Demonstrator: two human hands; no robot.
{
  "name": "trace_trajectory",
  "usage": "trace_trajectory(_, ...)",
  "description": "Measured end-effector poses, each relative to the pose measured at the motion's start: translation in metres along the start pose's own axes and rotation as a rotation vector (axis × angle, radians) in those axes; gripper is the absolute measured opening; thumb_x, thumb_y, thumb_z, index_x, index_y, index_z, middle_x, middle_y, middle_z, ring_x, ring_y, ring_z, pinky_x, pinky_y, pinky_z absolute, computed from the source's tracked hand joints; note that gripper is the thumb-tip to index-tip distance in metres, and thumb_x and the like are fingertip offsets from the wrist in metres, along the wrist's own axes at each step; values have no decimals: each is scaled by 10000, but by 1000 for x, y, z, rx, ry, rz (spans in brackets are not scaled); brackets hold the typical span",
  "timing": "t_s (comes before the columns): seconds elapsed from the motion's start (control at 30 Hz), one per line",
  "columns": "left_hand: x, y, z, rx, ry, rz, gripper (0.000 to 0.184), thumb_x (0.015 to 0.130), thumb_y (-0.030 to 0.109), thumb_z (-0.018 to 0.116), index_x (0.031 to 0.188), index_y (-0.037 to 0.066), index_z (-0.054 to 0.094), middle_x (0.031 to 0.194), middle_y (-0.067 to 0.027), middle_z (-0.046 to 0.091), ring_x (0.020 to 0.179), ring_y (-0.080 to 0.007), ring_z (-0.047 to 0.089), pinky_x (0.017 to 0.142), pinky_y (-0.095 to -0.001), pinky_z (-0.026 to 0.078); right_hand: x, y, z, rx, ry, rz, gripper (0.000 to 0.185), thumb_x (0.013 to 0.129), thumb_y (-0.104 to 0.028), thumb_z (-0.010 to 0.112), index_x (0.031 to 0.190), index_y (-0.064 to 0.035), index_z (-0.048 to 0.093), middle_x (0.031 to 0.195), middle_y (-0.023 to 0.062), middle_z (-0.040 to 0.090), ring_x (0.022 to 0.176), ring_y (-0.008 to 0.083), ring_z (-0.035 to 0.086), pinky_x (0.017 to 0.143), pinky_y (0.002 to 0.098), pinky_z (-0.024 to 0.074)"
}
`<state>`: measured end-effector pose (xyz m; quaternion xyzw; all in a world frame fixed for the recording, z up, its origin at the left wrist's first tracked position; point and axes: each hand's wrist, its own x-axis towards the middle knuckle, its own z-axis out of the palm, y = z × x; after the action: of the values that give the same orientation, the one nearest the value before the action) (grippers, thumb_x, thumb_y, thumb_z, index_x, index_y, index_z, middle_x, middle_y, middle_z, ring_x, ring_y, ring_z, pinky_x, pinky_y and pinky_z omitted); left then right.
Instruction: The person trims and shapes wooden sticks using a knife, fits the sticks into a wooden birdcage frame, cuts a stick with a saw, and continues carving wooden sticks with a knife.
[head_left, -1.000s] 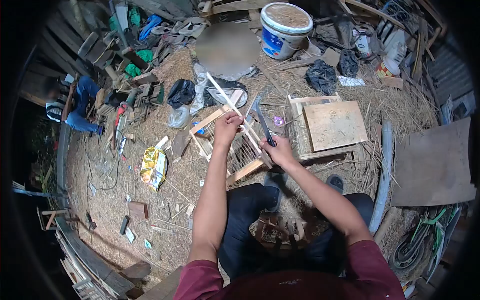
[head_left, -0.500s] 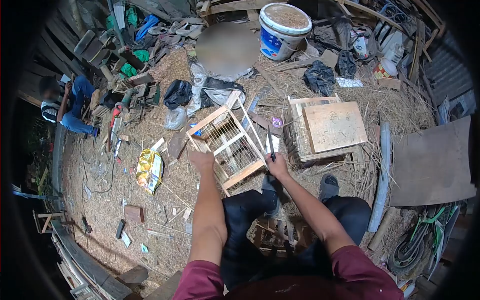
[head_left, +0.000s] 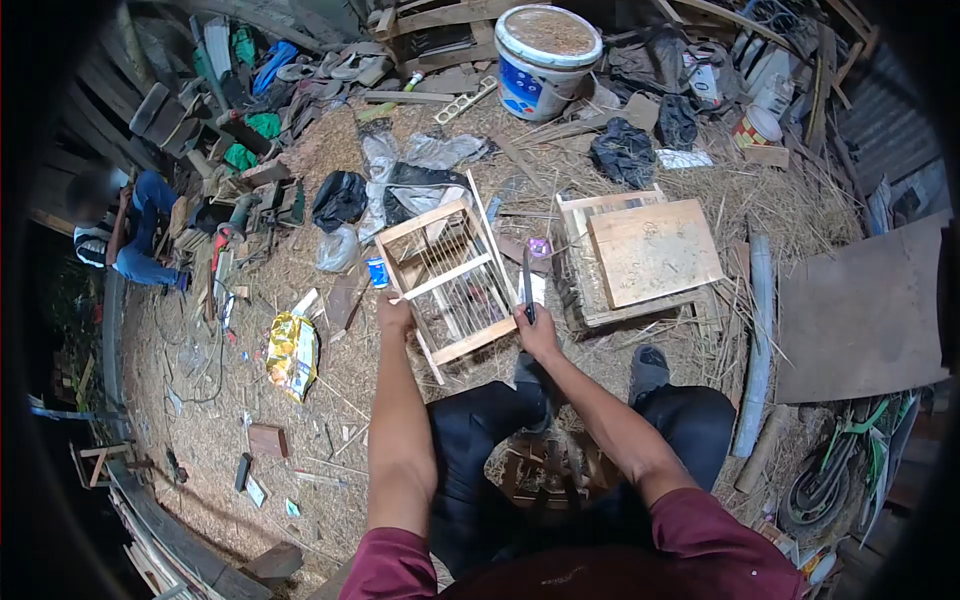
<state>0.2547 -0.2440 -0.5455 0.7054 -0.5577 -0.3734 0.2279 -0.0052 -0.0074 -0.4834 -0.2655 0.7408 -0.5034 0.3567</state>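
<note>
The pale, rectangular wooden frame with thin parallel rods [head_left: 447,281] lies aslant before the knees. The left hand [head_left: 393,312] grasps its left rail, probably steadying it; at its near right corner, the right hand [head_left: 538,330] clenches a slim, black-handled knife [head_left: 529,290], blade pointing away, likely for safety.

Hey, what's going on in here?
Someone grips the left side of a barred wooden frame with their left hand. Their right hand holds a knife, blade pointing away, by the frame's right side. Another person sits off to the left.
</note>
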Motion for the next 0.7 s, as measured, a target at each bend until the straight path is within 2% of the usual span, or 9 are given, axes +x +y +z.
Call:
trace_trajectory(0.13, -49, 115, -50, 4, -113, -38, 252, 845, 66, 551, 1089, 51, 489, 712, -93, 569, 578, -194, 588, 490, -410, 556, -3, -59, -15, 1, 77, -138, 228, 891, -208, 611, 952, 12, 595, 853, 202, 651, 794, 331, 650, 713, 399, 485)
trace_trajectory(0.2, -16, 102, -68, 134, -74, 246, 256, 862, 67, 549, 1106, 11, 500, 722, -93, 579, 573, -182, 586, 489, -368, 537, -5, -106, -29, -21, 76, -150, 224, 892, -204, 613, 950, 10, 586, 825, 196, 645, 750, 330, 643, 690, 403, 482)
trace_trajectory(0.23, -29, 119, -77, 56, -57, 213, 243, 856, 106, 570, 1078, 14, 534, 752, -120, 615, 610, -214, 615, 530, -369, 531, -9, -133, -38, -8, 62, -150, 224, 897, -208, 611, 957, 5, 586, 814, 199, 641, 741, 330, 640, 687, 403, 481)
trace_trajectory(0.33, -84, 185, -110, -56, 12, 219, 258, 852, 186, 610, 1037, 7, 599, 815, -178, 684, 665, -263, 669, 597, -362, 517, -33, -219, -72, 178, 73, -241, 200, 922, -217, 609, 952, -22, 578, 676, 38, 553, 591, 134, 510, 578, 313, 422)
trace_trajectory(0.37, -89, 196, -110, -15, 56, 293, 274, 860, 189, 607, 1051, -7, 597, 818, -183, 682, 644, -249, 664, 580, -352, 514, -26, -219, -82, 39, 102, -343, 175, 937, -204, 593, 976, -35, 567, 690, 11, 548, 586, 107, 496, 552, 281, 415)
trace_trajectory(0.43, -108, 228, -104, -25, 51, 363, 314, 868, 187, 613, 1083, -39, 580, 837, -195, 679, 646, -225, 662, 574, -338, 513, -22, -249, -116, 81, 85, -357, 166, 938, -165, 563, 997, -10, 575, 808, 109, 626, 695, 195, 637, 604, 338, 474)
trace_trajectory(0.5, -148, 279, -84, -118, -55, 369, 365, 869, 180, 629, 1119, -74, 551, 869, -209, 678, 690, -207, 665, 595, -327, 516, -36, -300, -162, 187, 71, -213, 134, 946, -149, 554, 977, -20, 573, 758, 62, 605, 644, 124, 593, 561, 290, 449)
trace_trajectory(0.63, -229, 361, -47, -219, -190, 503, 416, 855, 116, 653, 1168, -106, 490, 927, -195, 687, 776, -232, 684, 680, -313, 533, -24, -280, -242, 98, 224, -424, 130, 943, -144, 567, 962, -15, 561, 721, 6, 558, 596, 84, 508, 533, 262, 409)
trace_trajectory(0.7, -219, 359, 0, -297, -235, 595, 427, 849, 133, 655, 1181, -85, 497, 818, -126, 659, 712, -160, 652, 561, -303, 535, -28, -263, -268, 146, 337, -352, 138, 945, -146, 566, 943, -9, 562, 703, -14, 546, 618, 70, 495, 549, 251, 403)
